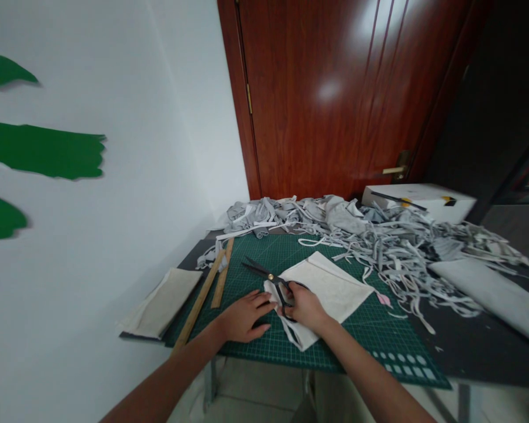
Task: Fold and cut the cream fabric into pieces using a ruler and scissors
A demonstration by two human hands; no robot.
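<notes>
Two bare hands are over the near edge of the green cutting mat (370, 329). The left hand (242, 317) lies flat on the mat, fingers together and stretched toward the cloth, empty. The right hand (302, 305) has its fingers closed through the handles of one pair of black scissors (267, 277), blades pointing away toward the mat's far left and parted. Under that hand lies one pale piece of cloth (330, 288), spread near the middle of the mat, its near corner folded over beside the left fingertips. Along the mat's left edge lie two wooden rulers (211, 288), side by side and touching, the longer one running down to the near left corner of the desk (467, 346). Left of them sits one more folded cloth (163, 302), hanging over the desk's left edge. A small pink chip (383, 299) lies on the mat right of the cloth. Across the far edge sprawls one big heap of grey strips (379, 241), too tangled to count, and a grey roll of fabric (489, 291) rests at the right edge. At the far right corner stands one white box (423, 200). Behind it all rises a red-brown door (335, 94) with a brass handle; at the left runs a white wall (136, 176) with three green patches.
</notes>
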